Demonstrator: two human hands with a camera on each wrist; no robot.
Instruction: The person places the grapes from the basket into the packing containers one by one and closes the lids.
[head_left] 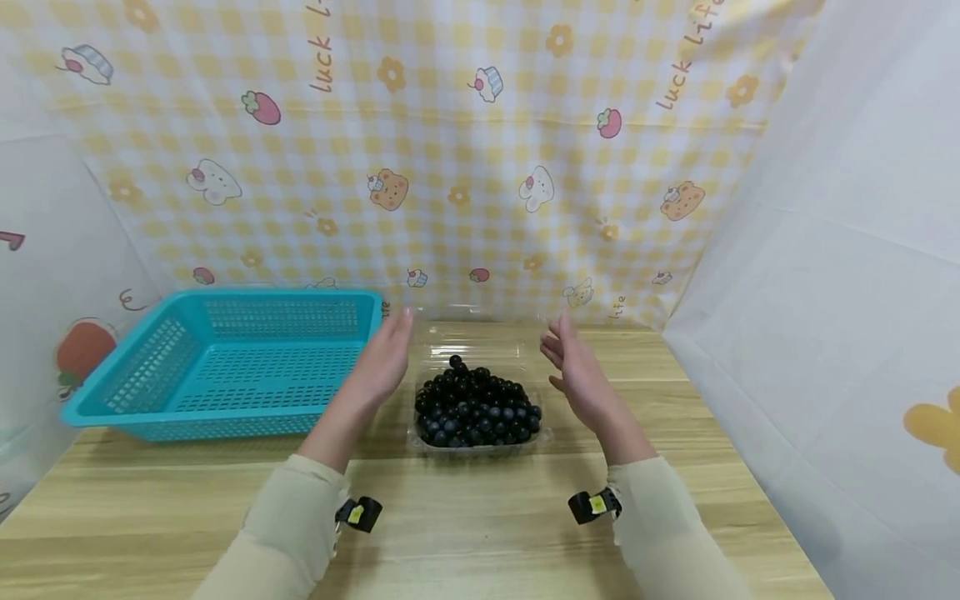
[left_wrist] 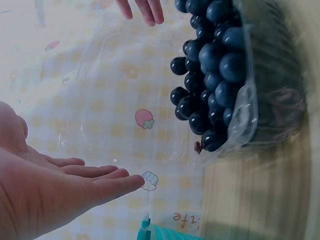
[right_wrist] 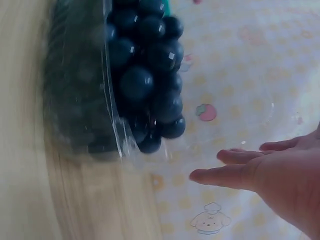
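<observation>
A clear plastic clamshell box stands on the table, heaped with dark grapes. Its transparent lid is raised at the back. On the box's left side my left hand is held up with straight fingers, near the lid's edge. My right hand mirrors it on the other side, fingers loosely extended. Nothing is held in either palm. In the left wrist view the grapes rise above the rim, and the left fingers lie beside the lid. The right wrist view shows the right fingers close to the lid.
A turquoise plastic basket with perforated sides sits to the left of the box. Behind the wooden table hangs a yellow checked cloth. White sheets enclose the sides.
</observation>
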